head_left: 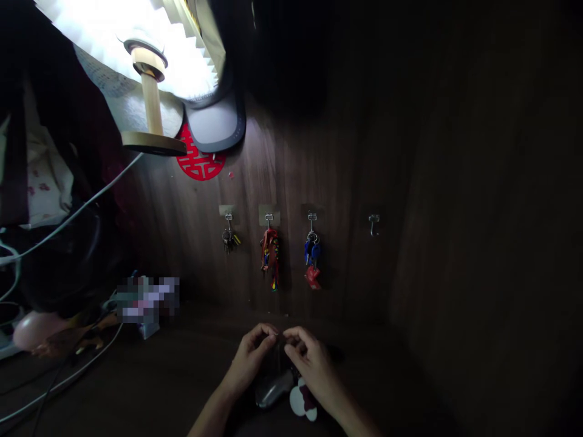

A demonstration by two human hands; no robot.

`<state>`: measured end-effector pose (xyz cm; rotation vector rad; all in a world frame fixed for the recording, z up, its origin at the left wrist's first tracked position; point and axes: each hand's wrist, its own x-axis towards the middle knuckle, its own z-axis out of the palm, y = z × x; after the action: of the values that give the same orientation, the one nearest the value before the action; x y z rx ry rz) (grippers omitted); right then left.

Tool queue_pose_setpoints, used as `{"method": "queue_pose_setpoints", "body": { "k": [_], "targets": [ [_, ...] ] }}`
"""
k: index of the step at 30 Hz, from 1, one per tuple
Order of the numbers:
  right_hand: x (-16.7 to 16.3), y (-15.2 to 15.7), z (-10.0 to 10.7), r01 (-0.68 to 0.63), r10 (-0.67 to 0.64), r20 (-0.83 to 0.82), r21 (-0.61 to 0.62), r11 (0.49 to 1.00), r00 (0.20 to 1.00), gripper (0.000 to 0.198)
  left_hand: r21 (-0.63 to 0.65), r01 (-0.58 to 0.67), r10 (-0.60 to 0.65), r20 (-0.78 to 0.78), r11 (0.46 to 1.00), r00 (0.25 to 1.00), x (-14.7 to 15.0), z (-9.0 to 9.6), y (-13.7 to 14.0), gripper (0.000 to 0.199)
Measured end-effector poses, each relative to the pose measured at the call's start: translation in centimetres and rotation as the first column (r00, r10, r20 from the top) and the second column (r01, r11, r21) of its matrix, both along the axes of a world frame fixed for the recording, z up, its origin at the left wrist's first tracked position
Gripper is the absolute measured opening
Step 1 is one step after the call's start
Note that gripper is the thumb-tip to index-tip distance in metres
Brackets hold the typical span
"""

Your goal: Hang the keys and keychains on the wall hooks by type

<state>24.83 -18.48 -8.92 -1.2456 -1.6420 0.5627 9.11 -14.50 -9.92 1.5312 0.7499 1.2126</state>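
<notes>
Above the dark wooden surface, my left hand [252, 354] and my right hand [310, 359] face each other with their fingertips almost meeting. The fingers of each are curled into a pinch. What they pinch is too small and dim to make out; a faint thin strand seems to hang between them. Below the fingers is a dark, shiny rounded object [274, 389], its kind unclear. Beside it, close under my right wrist, a white and dark-red flat charm [298, 400] is partly covered by my right hand.
On the wooden wall, hooks hold a small key bunch [228, 240], a bunch with red-brown straps [270, 258] and blue-headed keys [312, 250]. A bare hook [374, 225] is farther right. A lit lamp [152, 103] stands upper left; white cables [86, 203] and clutter lie left.
</notes>
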Motion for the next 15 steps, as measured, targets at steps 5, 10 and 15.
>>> {"method": "queue_pose_setpoints", "body": {
  "k": [5, 10, 15],
  "targets": [
    [2.8, -1.1, 0.2, -0.090, 0.097, 0.156, -0.051, 0.995, 0.983, 0.018, -0.153, -0.156, 0.179, 0.148, 0.976, 0.973, -0.4, 0.0, 0.8, 0.030],
    [5.7, -0.5, -3.2, -0.015, 0.016, 0.046, -0.021, 1.000, 0.999, 0.021, -0.339, -0.180, 0.311, 0.383, 0.923, 0.870, -1.4, 1.5, 1.4, 0.039],
    [6.1, 0.3, -4.9, -0.038, 0.038, -0.018, -0.017, 0.999, 0.999, 0.022, -0.267, -0.348, 0.422, 0.313, 0.899, 0.851, -3.4, 7.0, 3.2, 0.049]
  ]
}}
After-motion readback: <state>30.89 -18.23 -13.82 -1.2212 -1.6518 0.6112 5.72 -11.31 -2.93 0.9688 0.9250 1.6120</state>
